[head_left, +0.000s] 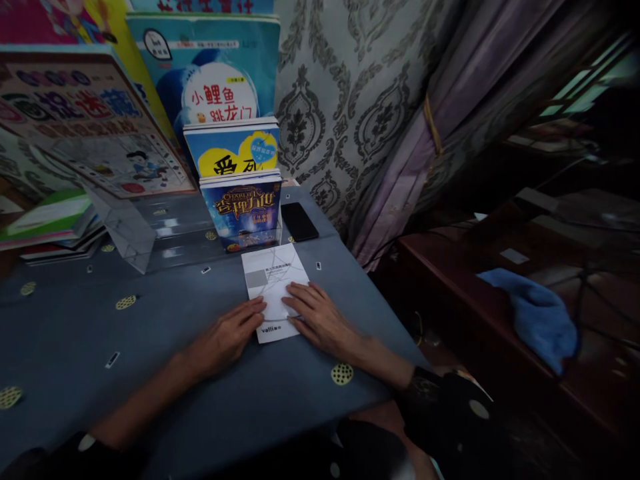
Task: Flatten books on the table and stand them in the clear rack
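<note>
A thin white booklet (274, 277) with a grey square and small print lies flat on the grey-blue tablecloth (165, 347). My left hand (230, 337) rests at its lower left edge, fingers loosely curled with the tips on the paper. My right hand (317, 317) lies on its lower right part, fingers stretched out and pressing down. Neither hand lifts the booklet. Just behind it stands a dark blue book (243, 210) upright in a clear holder, with a yellow-and-blue book (233, 147) behind that.
A black phone (299, 221) lies right of the upright books. Large picture books (85, 113) lean at the back left, flat books (50, 223) are stacked at far left. A patterned curtain (370, 100) hangs behind. A dark wooden bench with a blue cloth (543, 317) stands right.
</note>
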### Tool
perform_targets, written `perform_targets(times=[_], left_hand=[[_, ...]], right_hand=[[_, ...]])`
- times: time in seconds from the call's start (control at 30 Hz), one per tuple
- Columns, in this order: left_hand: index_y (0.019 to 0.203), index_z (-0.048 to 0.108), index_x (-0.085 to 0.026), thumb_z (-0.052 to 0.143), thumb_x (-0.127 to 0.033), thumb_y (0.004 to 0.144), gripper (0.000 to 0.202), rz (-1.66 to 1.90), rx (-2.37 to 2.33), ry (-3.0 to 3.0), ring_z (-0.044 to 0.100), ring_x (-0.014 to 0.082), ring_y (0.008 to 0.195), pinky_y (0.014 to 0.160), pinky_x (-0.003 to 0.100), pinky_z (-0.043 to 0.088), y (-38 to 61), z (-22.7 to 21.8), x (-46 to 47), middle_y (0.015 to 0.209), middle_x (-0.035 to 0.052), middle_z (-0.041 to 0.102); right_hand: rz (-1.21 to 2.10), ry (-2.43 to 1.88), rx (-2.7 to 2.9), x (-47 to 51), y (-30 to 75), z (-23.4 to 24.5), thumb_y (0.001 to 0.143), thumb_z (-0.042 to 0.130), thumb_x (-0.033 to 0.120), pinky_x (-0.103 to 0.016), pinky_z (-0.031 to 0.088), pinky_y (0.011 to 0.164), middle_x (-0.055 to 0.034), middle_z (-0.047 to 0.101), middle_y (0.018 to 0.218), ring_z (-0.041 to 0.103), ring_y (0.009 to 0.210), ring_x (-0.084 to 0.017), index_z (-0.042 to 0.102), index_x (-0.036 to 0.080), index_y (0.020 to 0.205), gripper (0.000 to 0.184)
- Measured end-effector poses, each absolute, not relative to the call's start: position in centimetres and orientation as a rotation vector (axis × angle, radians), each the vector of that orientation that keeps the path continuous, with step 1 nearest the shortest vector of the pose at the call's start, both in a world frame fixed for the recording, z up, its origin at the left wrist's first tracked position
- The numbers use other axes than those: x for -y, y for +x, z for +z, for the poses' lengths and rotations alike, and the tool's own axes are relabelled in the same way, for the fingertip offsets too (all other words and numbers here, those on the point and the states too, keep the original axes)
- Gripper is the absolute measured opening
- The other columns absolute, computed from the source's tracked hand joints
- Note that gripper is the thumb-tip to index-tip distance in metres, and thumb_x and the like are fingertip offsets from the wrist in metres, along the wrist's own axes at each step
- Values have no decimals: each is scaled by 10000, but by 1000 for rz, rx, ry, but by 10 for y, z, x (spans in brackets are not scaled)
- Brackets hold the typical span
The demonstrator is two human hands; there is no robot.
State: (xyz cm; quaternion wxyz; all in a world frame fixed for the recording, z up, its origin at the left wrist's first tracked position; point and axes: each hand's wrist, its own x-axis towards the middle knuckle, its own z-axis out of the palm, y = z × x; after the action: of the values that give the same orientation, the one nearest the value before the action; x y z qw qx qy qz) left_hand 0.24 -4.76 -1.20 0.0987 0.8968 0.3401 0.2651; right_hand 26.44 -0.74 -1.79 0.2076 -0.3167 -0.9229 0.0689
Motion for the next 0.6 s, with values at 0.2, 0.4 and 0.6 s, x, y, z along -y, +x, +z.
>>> perform_targets(times=[0.2, 0.4, 0.6], left_hand=[[1225, 639, -169, 416, -118, 1014, 311, 729, -1049, 2667, 591, 248, 1312, 1142, 481, 466, 2, -12, 49, 1339, 150, 664], [1251, 623, -163, 435, -105, 993, 325, 732, -1031, 2639, 576, 260, 1328, 1142, 497, 463, 0, -12, 46, 1343, 152, 660], [1301, 616, -191, 507, -176, 962, 357, 639, -1038, 2569, 571, 273, 1319, 1152, 515, 431, -6, 2, 38, 1377, 146, 634]], right_hand=[[248, -944, 2607, -1, 257, -17, 1008, 500, 251, -627, 339, 1165, -180, 591, 1429, 478, 1410, -307, 596, 192, 1363, 373], [191, -963, 2636, -12, 252, -19, 1016, 481, 209, -607, 355, 1169, -193, 600, 1416, 468, 1422, -304, 604, 149, 1354, 365], [156, -934, 2602, -16, 253, -24, 1008, 495, 195, -598, 365, 1170, -174, 608, 1412, 485, 1410, -294, 614, 166, 1346, 360]])
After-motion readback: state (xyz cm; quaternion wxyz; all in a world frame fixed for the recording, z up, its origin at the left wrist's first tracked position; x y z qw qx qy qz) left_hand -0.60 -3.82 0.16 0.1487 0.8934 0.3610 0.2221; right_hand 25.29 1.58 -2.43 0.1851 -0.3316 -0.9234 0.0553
